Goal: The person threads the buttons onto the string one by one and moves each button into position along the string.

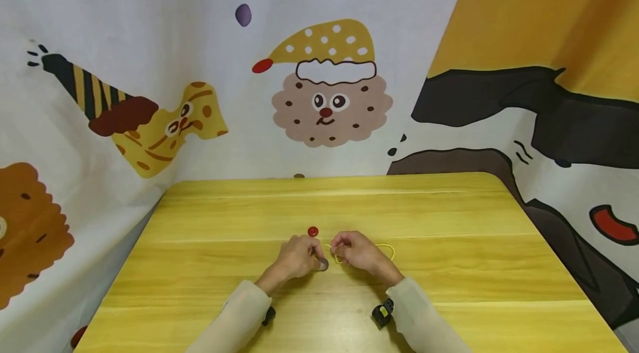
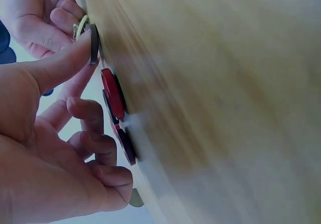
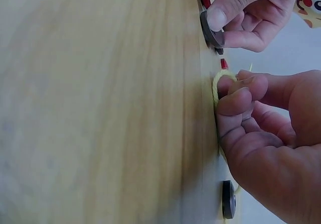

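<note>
Between its thumb and fingers my left hand [image 1: 299, 257] pinches a dark grey round button [image 1: 323, 265], tilted on edge in the left wrist view. Opposite, my right hand [image 1: 360, 253] pinches a thin yellow cord [image 3: 216, 86] near one end. The cord's tip [image 3: 251, 68] sticks up past the fingertips, apart from the grey button. More of the cord [image 1: 390, 247] loops out behind the right hand. Just beyond the left fingers lies a red button [image 1: 313, 231]. In the left wrist view, red pieces [image 2: 113, 94] lie close by the left fingers.
A black round piece [image 3: 228, 200] lies by the right hand in the right wrist view, with cord close to it. The wooden table [image 1: 224, 214] ends at a patterned curtain [image 1: 209, 53]. Dark cameras [image 1: 382, 313] sit at both wrists.
</note>
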`<state>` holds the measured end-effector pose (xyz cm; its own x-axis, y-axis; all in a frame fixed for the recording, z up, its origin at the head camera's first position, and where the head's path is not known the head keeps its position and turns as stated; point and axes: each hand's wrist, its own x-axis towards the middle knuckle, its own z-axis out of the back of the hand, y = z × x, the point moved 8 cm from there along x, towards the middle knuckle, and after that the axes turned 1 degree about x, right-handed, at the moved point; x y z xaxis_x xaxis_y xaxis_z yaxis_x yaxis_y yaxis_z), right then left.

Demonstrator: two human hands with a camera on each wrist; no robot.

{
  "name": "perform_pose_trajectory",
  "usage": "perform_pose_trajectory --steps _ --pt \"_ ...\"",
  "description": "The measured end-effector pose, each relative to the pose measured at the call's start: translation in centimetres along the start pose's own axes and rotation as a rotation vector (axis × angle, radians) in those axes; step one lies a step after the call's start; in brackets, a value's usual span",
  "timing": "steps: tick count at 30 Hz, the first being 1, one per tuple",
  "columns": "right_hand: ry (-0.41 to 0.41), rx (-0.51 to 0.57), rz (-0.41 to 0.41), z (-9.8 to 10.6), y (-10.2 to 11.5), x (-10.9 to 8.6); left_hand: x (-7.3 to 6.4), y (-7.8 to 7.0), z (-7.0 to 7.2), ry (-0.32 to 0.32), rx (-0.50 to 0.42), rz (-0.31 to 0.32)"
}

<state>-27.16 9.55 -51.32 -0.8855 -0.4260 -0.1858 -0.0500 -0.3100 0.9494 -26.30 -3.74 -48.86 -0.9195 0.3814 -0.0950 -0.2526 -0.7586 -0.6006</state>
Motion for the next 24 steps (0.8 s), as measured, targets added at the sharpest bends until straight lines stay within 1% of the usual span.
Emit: perform_pose_trajectory --steps 6,10,12,16,20,22,24 --pt "-0.004 -0.001 -0.01 0.05 -0.13 -0.06 -0.08 -0.08 0.22 -0.007 0.009 0.025" --pt "-0.007 -0.002 -0.001 -0.12 -0.1 -0.07 -0.18 0.16 0.19 0.001 0.027 0.047" --pt "-0.011 -0.006 0.011 -0.15 0.04 -0.06 -0.23 0.28 0.22 0.006 0.018 0.052" --pt "-0.014 -0.026 0.016 -0.04 0.25 -0.01 -0.3 0.46 0.33 0.006 -0.036 0.051" --pt "-0.007 -0.036 0.027 -0.01 0.34 0.1 -0.39 0.74 0.48 0.002 -0.109 0.069" --pt "0.001 -0.036 0.037 -0.09 0.4 0.18 -0.45 0.79 0.72 -0.003 -0.152 0.075" --pt "0.007 -0.031 0.042 -0.17 0.43 0.29 -0.48 0.78 1.04 -0.016 -0.19 0.069"
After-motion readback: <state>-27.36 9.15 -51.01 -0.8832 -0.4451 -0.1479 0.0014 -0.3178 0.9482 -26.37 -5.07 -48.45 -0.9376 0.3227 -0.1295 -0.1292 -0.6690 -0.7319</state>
